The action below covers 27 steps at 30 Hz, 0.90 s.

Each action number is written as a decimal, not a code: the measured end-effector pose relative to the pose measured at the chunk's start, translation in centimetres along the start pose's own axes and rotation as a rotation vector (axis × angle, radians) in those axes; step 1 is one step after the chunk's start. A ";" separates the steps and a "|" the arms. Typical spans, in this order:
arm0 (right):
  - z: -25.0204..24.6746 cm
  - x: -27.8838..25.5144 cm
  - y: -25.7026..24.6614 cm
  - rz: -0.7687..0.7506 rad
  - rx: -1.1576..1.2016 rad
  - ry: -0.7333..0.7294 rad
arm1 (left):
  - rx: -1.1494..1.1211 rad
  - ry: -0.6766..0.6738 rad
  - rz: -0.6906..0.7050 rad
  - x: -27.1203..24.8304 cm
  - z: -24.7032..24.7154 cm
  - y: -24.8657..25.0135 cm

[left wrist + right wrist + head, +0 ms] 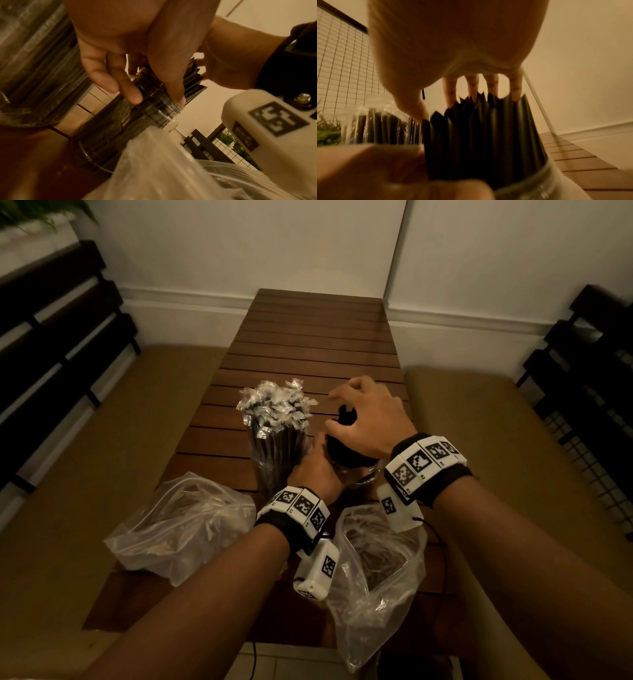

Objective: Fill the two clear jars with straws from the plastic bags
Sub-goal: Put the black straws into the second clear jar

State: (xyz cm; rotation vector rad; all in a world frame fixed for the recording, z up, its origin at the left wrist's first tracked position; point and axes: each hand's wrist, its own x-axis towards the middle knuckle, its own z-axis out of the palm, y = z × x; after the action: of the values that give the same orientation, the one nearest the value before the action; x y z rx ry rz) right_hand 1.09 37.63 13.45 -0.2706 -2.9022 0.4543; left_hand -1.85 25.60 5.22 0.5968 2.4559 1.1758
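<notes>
Two clear jars stand on the wooden table [308, 337]. The left jar [270, 474] is packed with wrapped straws [274, 409]. The right jar [154, 116] holds a bundle of black straws [479, 135] that stick up past its rim. My left hand [315, 470] grips this jar at its threaded neck, thumb and fingers [130, 94] round it. My right hand [342, 409] arches over the straw tops, thumb on the near side and fingers [491, 83] on the far side of the bundle. Two plastic bags lie in front: a left bag [181, 525] and a right bag [376, 559].
Cushioned benches [68, 474] flank the narrow slatted table on both sides. Dark wooden slat backs [51, 337] rise behind them. A white wall [274, 251] closes off the table's far end. A thin black cable [442, 542] hangs off the table's right edge.
</notes>
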 end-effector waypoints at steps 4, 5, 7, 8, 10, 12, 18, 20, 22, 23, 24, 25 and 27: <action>1.8 -0.5 0.4 0.023 -0.110 -0.172 | 0.032 -0.014 -0.025 0.0 -0.2 0.2; 2.1 -0.6 0.4 0.028 -0.114 -0.163 | 0.041 -0.012 -0.021 0.0 -0.2 0.2; 2.3 -0.6 0.3 0.035 -0.109 -0.129 | 0.047 -0.006 -0.017 -0.1 -0.2 0.2; 2.3 -0.6 0.3 0.038 -0.100 -0.114 | 0.048 -0.004 -0.018 -0.1 -0.2 0.2; 2.1 -0.5 0.1 0.037 -0.075 -0.077 | 0.049 -0.005 -0.022 -0.2 -0.2 0.3; 1.8 -0.3 0.0 0.031 -0.043 -0.033 | 0.043 -0.006 -0.020 -0.2 -0.3 0.3; 1.6 -0.5 0.1 0.002 -0.012 0.068 | 0.075 0.000 -0.001 -0.3 -0.2 0.2; 2.1 -0.9 0.1 -0.004 -0.053 0.019 | 0.084 0.004 0.000 -0.2 -0.2 0.2; 2.3 -1.2 0.2 0.007 -0.067 -0.002 | 0.090 0.003 0.001 -0.2 -0.2 0.1; 2.2 -1.2 0.3 0.013 -0.057 0.019 | 0.097 0.003 -0.001 -0.2 -0.1 0.1; 2.2 -1.3 0.3 0.017 -0.050 0.055 | 0.106 0.005 -0.006 -0.1 -0.1 0.1; 2.1 -1.3 0.4 0.017 -0.054 0.087 | 0.112 0.008 -0.012 -0.1 -0.1 0.1; 2.0 -1.4 0.6 0.015 -0.073 0.056 | 0.126 0.014 -0.022 0.0 0.0 0.1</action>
State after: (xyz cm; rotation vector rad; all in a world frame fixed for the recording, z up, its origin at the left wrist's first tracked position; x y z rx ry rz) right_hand 2.12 37.29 11.14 -0.3108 -2.8671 0.3381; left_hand -1.87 25.67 5.25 0.5973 2.5565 1.0255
